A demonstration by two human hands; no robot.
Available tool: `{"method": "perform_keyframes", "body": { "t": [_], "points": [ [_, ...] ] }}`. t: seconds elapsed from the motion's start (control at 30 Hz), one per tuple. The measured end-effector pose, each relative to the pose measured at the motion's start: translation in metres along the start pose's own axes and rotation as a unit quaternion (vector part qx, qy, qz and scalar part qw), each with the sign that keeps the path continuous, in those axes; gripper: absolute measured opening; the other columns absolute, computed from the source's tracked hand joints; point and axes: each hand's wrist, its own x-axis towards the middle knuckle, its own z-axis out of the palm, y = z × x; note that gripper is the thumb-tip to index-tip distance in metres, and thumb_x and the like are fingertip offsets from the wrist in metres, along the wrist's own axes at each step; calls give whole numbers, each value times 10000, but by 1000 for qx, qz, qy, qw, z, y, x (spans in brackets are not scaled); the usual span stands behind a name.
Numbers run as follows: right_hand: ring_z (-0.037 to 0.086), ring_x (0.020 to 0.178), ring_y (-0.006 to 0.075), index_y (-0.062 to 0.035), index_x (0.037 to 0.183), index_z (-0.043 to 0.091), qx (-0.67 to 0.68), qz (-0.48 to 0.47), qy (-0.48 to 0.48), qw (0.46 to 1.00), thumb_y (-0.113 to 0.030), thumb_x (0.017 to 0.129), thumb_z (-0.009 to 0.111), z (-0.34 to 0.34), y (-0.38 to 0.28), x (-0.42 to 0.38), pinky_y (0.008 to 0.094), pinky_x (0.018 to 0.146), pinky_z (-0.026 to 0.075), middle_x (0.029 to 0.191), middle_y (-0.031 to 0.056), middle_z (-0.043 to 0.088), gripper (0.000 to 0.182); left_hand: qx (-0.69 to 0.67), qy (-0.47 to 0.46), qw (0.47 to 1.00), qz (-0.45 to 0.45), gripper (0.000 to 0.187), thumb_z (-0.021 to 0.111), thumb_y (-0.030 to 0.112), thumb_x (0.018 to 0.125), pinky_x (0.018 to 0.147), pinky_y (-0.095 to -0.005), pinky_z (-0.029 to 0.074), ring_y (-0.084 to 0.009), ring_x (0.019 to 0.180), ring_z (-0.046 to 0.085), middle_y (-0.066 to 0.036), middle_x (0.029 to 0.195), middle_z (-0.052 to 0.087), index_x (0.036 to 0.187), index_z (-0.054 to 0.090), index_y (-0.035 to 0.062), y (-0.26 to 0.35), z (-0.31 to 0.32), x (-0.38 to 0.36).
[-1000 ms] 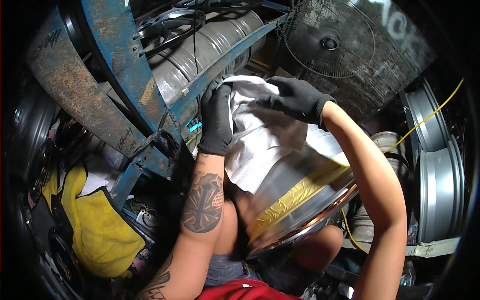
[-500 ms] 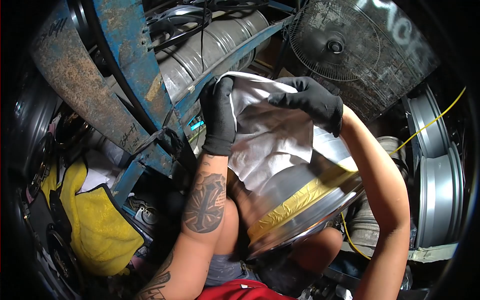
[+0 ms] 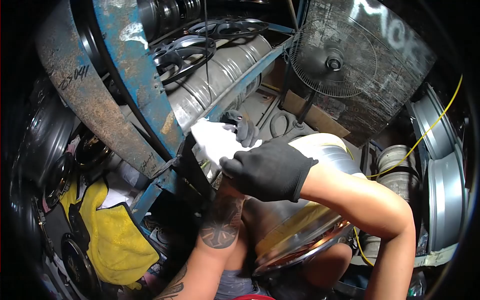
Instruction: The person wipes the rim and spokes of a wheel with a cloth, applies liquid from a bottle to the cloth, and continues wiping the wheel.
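Both hands wear black gloves. A bunched white cloth (image 3: 212, 141) is between them, left of centre. My left hand (image 3: 242, 129) is behind the cloth, fingers curled on it, its palm partly hidden. Nearer the camera, my right hand (image 3: 272, 170) is closed on the cloth's lower right edge and covers part of the view. Below and behind the right hand, a wheel rim (image 3: 295, 235) with yellow tape (image 3: 280, 235) round its barrel rests tilted by my legs; it looks blurred.
At the left are a blue rusty rack (image 3: 145, 70) and a yellow towel (image 3: 117, 235). A fan (image 3: 333, 62) stands at the back. Silver rims (image 3: 445, 195) are stacked at the right, with a yellow cable (image 3: 425, 135) near them. Dark wheels (image 3: 182, 55) lie on the rack.
The spread cloth is now bunched smaller and lies further left. My right hand has moved down and left across the rim. The view has shifted slightly.
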Motion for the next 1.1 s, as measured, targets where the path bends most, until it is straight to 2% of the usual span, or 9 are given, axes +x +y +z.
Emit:
{"method": "perform_keyframes", "body": {
  "t": [0.13,0.27,0.43,0.5,0.67,0.77,0.8,0.9,1.1],
  "points": [
    [660,633,355,-89,1066,614,-80,-60,31,994,-301,900,626,3,3,-4,481,533,512,774,119,626,269,33,57,998,-1,377,525,345,1017,818,-322,448,-181,887,555,-69,990,583,1216,560,26,-6,6,-7],
    [657,640,365,-167,1064,638,15,75,31,997,-364,876,663,-4,15,-5,485,563,508,709,132,632,273,82,106,990,51,395,521,340,1027,903,-328,444,-187,979,567,-76,1073,605,1247,570,16,-5,4,5],
    [667,845,429,-12,1053,691,267,235,-72,932,-466,854,721,-22,46,-10,443,754,507,894,237,694,496,174,178,960,130,419,516,335,1038,1010,-335,439,-194,1094,583,-83,1177,632,1285,582,3,2,7,25],
    [621,737,308,-17,1015,712,230,247,-143,930,-474,894,709,-24,60,-15,419,688,479,792,179,655,472,234,204,936,166,429,514,332,1043,1052,-338,437,-197,1139,589,-86,1218,642,1301,587,-2,3,10,29],
    [566,687,205,-91,1209,671,296,265,-134,908,-405,958,673,-23,97,-36,328,709,509,808,103,652,402,356,185,908,125,431,553,379,1004,960,-317,475,-163,1051,585,-65,1169,619,1244,608,25,6,-3,33],
    [489,615,260,-54,994,681,55,-15,-6,998,-428,1008,578,0,134,-38,375,608,457,763,208,553,388,322,212,920,74,361,557,306,990,928,-311,484,-138,997,601,-53,1090,666,1152,675,5,8,31,26],
    [485,643,207,-49,970,659,192,165,-64,965,-496,995,582,-5,131,-35,364,641,455,747,156,571,454,305,226,923,54,346,556,282,988,912,-304,492,-130,977,609,-53,1065,679,1134,683,-4,10,51,21],
    [512,839,118,-21,1084,641,327,287,-77,897,-473,1004,597,-7,120,-34,326,843,470,899,58,688,461,360,164,917,56,344,570,267,998,879,-320,486,-145,951,591,-62,1057,668,1133,668,-34,9,6,37],
    [607,1005,217,-44,1313,591,240,252,-149,926,-399,1037,541,-17,120,-38,338,936,475,1109,125,673,452,407,252,872,107,290,535,199,994,767,-283,473,-126,898,565,-74,991,645,1107,657,-38,8,34,29]
  ]
}}
